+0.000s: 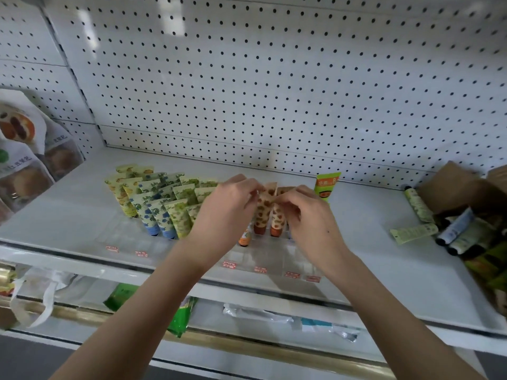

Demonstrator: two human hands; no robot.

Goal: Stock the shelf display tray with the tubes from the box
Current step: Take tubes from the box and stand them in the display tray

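Head view: my left hand (230, 204) and right hand (304, 212) meet over the clear display tray (263, 260) on the white shelf (76, 207). Each hand pinches the flat crimped top of one of two orange-spotted tubes (263, 208), which stand cap-down side by side in the tray's right half. Just beside them, lower left, one smaller orange tube (245, 238) stands in the tray. The left half holds rows of yellow tubes (123, 198), blue tubes (153, 212) and green tubes (181, 215), overlapping too much for me to count each colour. Six red price labels (260, 269) run along the tray's front edge, their print too small to read. One green-and-orange tube (326, 186) stands behind my right hand, and the writing on it is blurred. Two pale green tubes (414, 233) lie loose on the shelf near the cardboard box (455, 187) at the right, which holds more tubes.
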